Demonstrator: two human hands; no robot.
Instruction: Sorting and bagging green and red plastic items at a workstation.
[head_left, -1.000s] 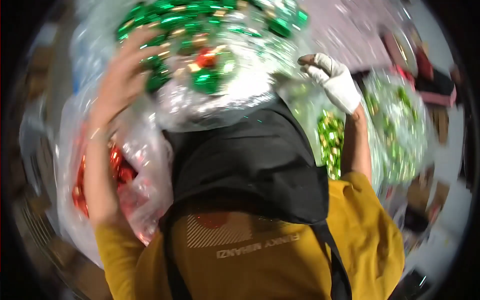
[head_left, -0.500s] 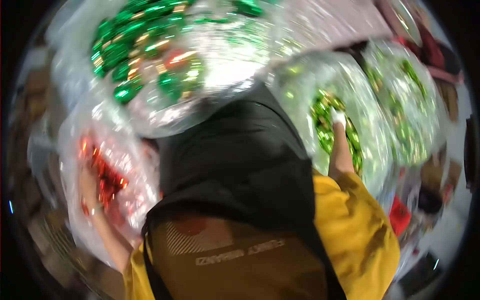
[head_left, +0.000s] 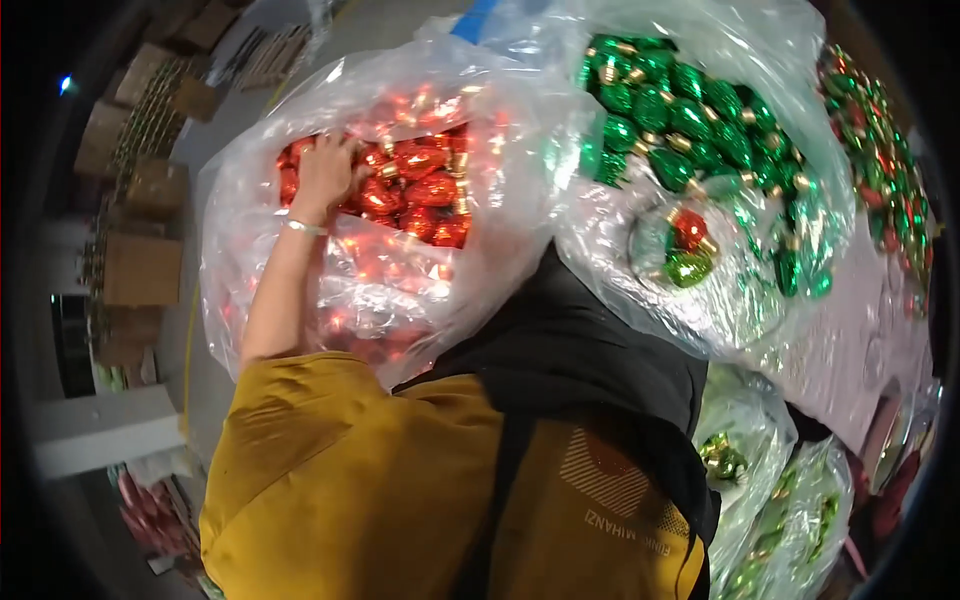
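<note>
My left hand (head_left: 325, 178) reaches into a big clear plastic bag (head_left: 235, 235) full of shiny red bulb-shaped ornaments (head_left: 412, 160) with gold caps. Its fingers are apart and rest on the ornaments at the left of the bag's opening; the fingertips are partly hidden. To the right stands another clear bag (head_left: 655, 318) with dark green bulb ornaments (head_left: 690, 118). Inside it, one red ornament (head_left: 690, 228) and one light green ornament (head_left: 688, 267) sit together in a rounded clear container. I cannot make out my right hand; my body covers much of that side.
Bags of light green ornaments (head_left: 722, 458) stand at the lower right, close to my body. A pile of mixed red and green ornaments (head_left: 880, 170) lies at the far right. Cardboard boxes (head_left: 143, 270) are stacked on the left, beyond a yellow floor line (head_left: 188, 350).
My view has swung left, toward the red ornaments. My left hand has shifted within the red bag. My right hand, earlier among the light green ornaments, no longer shows.
</note>
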